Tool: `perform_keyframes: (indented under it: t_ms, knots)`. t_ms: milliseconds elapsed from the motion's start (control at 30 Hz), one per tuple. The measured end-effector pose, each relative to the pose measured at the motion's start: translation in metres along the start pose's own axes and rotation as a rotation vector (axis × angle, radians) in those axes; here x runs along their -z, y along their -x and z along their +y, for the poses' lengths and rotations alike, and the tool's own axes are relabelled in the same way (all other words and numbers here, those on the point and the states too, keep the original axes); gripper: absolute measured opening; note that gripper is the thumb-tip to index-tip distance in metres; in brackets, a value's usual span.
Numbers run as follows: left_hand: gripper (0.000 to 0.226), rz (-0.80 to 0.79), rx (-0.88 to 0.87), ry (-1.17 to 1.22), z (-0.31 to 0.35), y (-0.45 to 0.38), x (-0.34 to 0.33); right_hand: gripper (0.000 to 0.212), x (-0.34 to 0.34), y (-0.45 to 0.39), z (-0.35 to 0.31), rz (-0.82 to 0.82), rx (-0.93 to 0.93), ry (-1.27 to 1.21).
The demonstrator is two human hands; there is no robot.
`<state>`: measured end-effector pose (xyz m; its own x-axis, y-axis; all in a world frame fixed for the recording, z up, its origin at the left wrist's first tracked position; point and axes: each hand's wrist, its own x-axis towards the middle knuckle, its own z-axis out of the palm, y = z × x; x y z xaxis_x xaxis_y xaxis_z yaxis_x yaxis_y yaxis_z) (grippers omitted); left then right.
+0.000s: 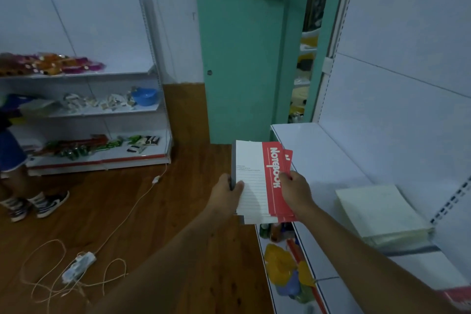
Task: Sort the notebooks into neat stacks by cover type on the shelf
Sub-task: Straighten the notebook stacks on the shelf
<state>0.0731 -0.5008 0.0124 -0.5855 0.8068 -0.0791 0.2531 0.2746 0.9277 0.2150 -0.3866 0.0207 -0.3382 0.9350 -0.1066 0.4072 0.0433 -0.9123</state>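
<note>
Both hands hold a small stack of red-and-white notebooks (pixel 257 181) in front of the white shelf (pixel 331 160). The top cover reads "Notebook" on a red band. My left hand (pixel 229 192) grips the stack's left edge; my right hand (pixel 295 190) grips the red right edge, where a second red cover sticks out behind. A stack of pale cream-covered notebooks (pixel 382 214) lies on the shelf to the right, with a grey cover under it. A red cover (pixel 458 297) shows at the shelf's lower right corner.
The shelf's lower tier holds coloured packets (pixel 283 267). A teal door (pixel 239 53) stands ahead. Across the wooden floor is another shelf unit (pixel 96 115) with goods. A power strip with loose cable (pixel 79 266) lies on the floor. A person's legs (pixel 25 199) stand at left.
</note>
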Motion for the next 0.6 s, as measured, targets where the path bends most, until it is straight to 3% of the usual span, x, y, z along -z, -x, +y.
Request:
perform_keyframes:
  t_ms: [267,433,600]
  knots:
    - [0.014,-0.217,-0.071,0.016,0.023,-0.126,-0.066,0.031,0.035,-0.096,0.018,0.216,-0.116,-0.045]
    - [0.020,-0.479,-0.184,0.006,0.062,-0.182,-0.143,0.030,0.097,-0.123,0.036,0.503,-0.210,-0.046]
    - [0.018,-0.799,-0.323,-0.062,0.095,-0.177,-0.223,0.032,0.153,-0.091,0.072,0.796,-0.361,-0.089]
